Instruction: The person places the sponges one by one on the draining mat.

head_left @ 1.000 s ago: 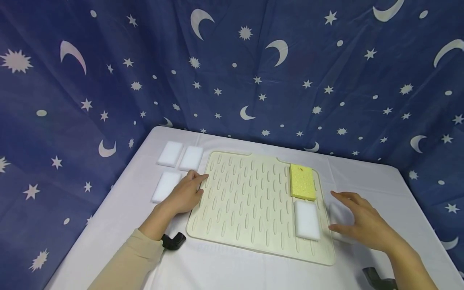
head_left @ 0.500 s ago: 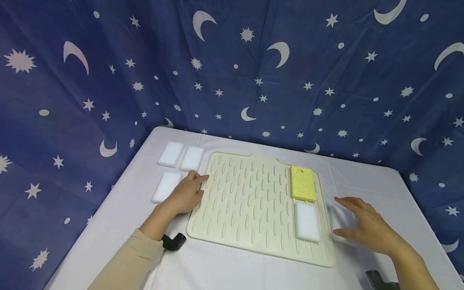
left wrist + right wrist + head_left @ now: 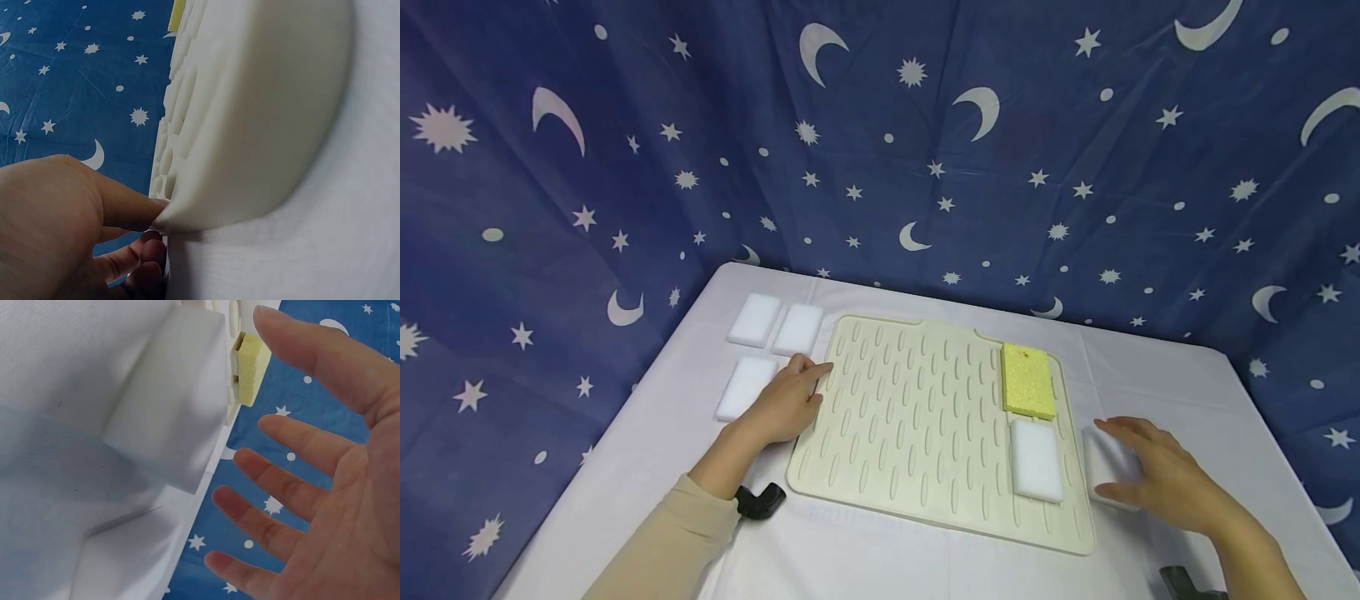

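A cream mat (image 3: 910,417) with rows of raised ovals lies on the white cloth in the head view. My left hand (image 3: 786,400) touches its left edge with thumb and index finger; the left wrist view shows the thumb (image 3: 128,203) against the mat's edge. On the mat's right side lie a yellow sponge (image 3: 1028,381) and, nearer me, a white sponge block (image 3: 1037,460). My right hand (image 3: 1165,479), fingers spread and holding nothing, hovers over a white block (image 3: 1105,454) beside the mat. Two white blocks show under it in the right wrist view, the lower one (image 3: 125,562) partly cut off.
Three white sponge blocks (image 3: 755,319) lie left of the mat, one partly behind my left hand. A black wrist-camera piece (image 3: 762,501) shows below the left wrist. A blue curtain (image 3: 880,158) with moons and stars hangs behind the table.
My right hand has moved slightly right and nearer to me, over the white block beside the mat. The left hand stays at the mat's edge. The sponges stay put.
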Available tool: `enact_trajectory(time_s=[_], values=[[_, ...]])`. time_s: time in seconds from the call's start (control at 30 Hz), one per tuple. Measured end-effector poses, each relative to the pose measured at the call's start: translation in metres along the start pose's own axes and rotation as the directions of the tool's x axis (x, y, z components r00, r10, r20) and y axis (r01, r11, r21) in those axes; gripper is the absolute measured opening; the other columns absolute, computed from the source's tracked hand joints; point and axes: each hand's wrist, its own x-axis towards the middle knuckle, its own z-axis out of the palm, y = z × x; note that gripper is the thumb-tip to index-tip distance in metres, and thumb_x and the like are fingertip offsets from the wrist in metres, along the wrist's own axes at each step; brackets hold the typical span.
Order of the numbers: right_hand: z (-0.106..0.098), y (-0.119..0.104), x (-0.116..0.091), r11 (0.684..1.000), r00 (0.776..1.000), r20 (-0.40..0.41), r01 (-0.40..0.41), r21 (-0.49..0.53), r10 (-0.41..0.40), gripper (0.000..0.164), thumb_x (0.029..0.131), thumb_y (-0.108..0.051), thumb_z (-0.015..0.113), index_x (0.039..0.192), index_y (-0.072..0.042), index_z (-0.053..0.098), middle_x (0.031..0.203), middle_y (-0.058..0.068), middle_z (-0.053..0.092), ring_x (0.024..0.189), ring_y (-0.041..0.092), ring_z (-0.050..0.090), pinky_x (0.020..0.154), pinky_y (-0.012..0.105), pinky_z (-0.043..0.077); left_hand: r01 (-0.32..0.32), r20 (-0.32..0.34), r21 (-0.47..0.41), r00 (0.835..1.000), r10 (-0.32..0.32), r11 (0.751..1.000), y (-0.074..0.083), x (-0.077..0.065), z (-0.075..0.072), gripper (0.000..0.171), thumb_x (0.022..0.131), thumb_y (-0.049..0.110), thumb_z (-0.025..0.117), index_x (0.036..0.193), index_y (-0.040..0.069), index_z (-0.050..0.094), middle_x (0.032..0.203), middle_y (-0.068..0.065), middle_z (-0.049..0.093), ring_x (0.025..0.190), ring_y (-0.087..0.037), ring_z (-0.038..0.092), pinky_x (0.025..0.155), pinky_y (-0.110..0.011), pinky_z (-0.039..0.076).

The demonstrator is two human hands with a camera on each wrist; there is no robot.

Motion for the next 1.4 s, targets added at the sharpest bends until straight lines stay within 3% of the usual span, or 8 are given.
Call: enact_trajectory(time_s=[0.67, 1.4], values=[[0.009, 0.006, 0.001, 1.000, 0.999, 0.029, -0.026, -0.017, 0.027, 0.100, 0.066, -0.044, 0.094, 0.150, -0.012, 0.051, 0.152, 0.025, 0.043, 0.133, 0.053, 0.039, 0.098, 0.079, 0.036, -0.008, 0.003, -0.001, 1.000, 0.008, 1.000, 0.000, 0.000, -0.001, 0.053, 0.101, 0.007, 0.059, 0.152, 0.002, 0.050, 0.129, -0.015, 0.051, 0.103, -0.024, 0.054, 0.093, -0.042, 0.047], [0.014, 0.007, 0.003, 1.000, 1.000, 0.009, -0.013, -0.007, 0.013, 0.099, 0.062, -0.039, 0.097, 0.146, -0.008, 0.054, 0.154, 0.026, 0.041, 0.135, 0.055, 0.033, 0.100, 0.080, 0.031, -0.026, -0.004, 0.007, 1.000, 0.026, 1.000, -0.002, 0.001, 0.000, 0.053, 0.100, 0.007, 0.059, 0.152, 0.002, 0.050, 0.131, -0.017, 0.050, 0.106, -0.026, 0.056, 0.096, -0.044, 0.048]])
